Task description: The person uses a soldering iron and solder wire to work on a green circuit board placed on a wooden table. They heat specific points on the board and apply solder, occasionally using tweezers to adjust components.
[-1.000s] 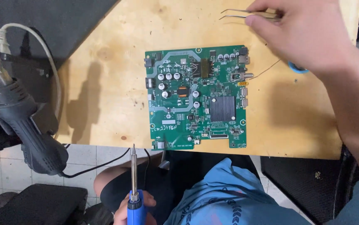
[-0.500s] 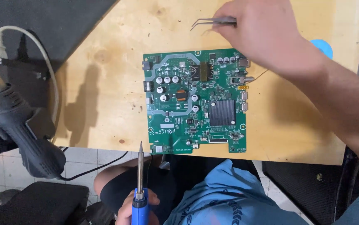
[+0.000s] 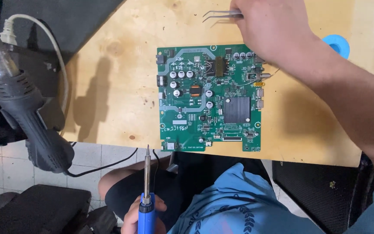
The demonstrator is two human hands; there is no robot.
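A green circuit board (image 3: 211,99) lies flat on a light wooden tabletop (image 3: 117,86). My right hand (image 3: 276,28) reaches over the board's far right corner and grips metal tweezers (image 3: 219,15), whose tips point left just beyond the board's far edge. My left hand (image 3: 130,216) is low in front of the table, above my lap, holding a blue-handled soldering iron (image 3: 146,182). The iron's tip points up toward the board's near left corner without touching it.
A black heat gun (image 3: 26,112) hangs off the table's left side, with a white power cord and plug (image 3: 9,26) above it. A blue solder spool (image 3: 338,44) sits at the far right, a thin wire (image 3: 273,73) trailing toward the board. Tiled floor lies below.
My right hand has carried the tweezers leftward along the board's far edge, uncovering the blue spool. The soldering iron in my left hand has barely moved.
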